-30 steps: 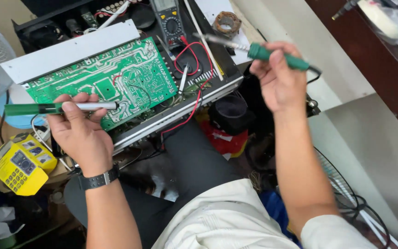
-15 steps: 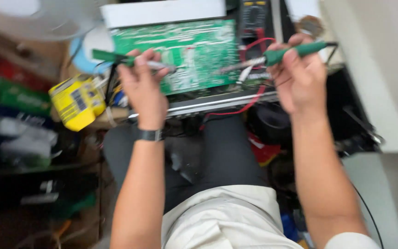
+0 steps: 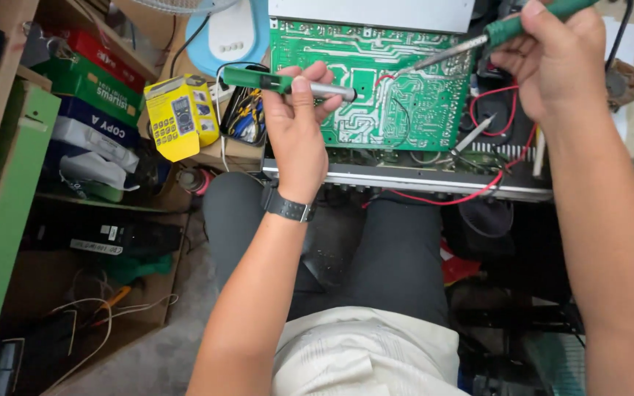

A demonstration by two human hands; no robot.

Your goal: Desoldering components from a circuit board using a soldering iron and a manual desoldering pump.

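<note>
A green circuit board (image 3: pixel 412 88) lies in an open metal chassis (image 3: pixel 405 180) in front of me. My left hand (image 3: pixel 299 128) grips a green and silver desoldering pump (image 3: pixel 273 82), its tip resting over the board's left half. My right hand (image 3: pixel 552 59) holds a green-handled soldering iron (image 3: pixel 500 33), its metal tip angled down to the board near the middle. Red wires (image 3: pixel 493 103) loop at the board's right side.
A yellow multimeter (image 3: pixel 181 117) sits left of the chassis beside a small box of wires (image 3: pixel 243 117). Shelves at the left hold coloured boxes (image 3: pixel 89 88). A white and blue fan base (image 3: pixel 229 37) stands behind. My lap is below the chassis.
The camera view has shifted left and down, so the board sits higher and to the right. Both hands keep their tools, with the pump and iron tips now closer over the board.
</note>
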